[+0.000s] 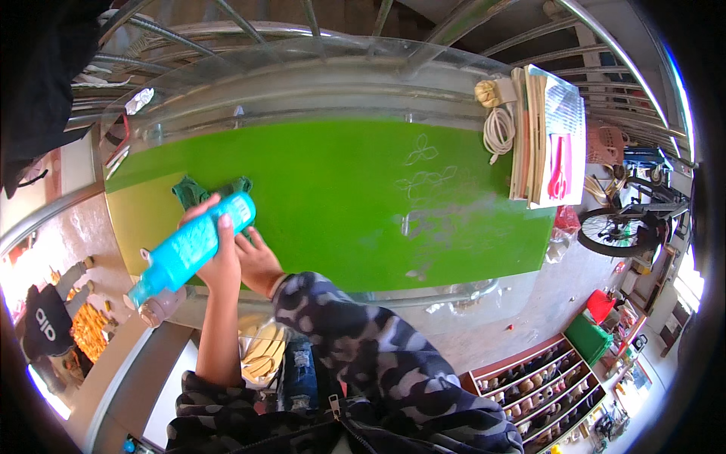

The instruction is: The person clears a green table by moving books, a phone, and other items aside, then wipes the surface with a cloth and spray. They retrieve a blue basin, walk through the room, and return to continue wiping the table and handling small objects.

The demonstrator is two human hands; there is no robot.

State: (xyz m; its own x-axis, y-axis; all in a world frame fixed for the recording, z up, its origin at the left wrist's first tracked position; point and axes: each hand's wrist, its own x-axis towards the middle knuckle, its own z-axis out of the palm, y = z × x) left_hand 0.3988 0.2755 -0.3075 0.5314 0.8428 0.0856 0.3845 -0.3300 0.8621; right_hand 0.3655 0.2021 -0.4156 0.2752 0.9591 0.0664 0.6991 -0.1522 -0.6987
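My left hand [220, 255] grips a translucent blue bottle [190, 249] around its body, thumb across the top side. The bottle is tilted, with its narrow neck toward the lower left and its wider base toward the upper right. Just right of it is my right hand [258, 264], its fingers extended under the bottle's base and partly hidden by it. A dark green cloth [190, 192] lies crumpled on the table's green covering [334, 198], partly behind the bottle. Whether my right fingers hold the cloth or touch the bottle is not visible.
A stack of books and papers [519, 159] carries pink-handled scissors [560, 176]. A coiled white cable [499, 133] lies beside it. A cup-like container [161, 306] stands near the bottle's neck. Metal railings [312, 22] border the far side. A person in a black cap [45, 323] is at left.
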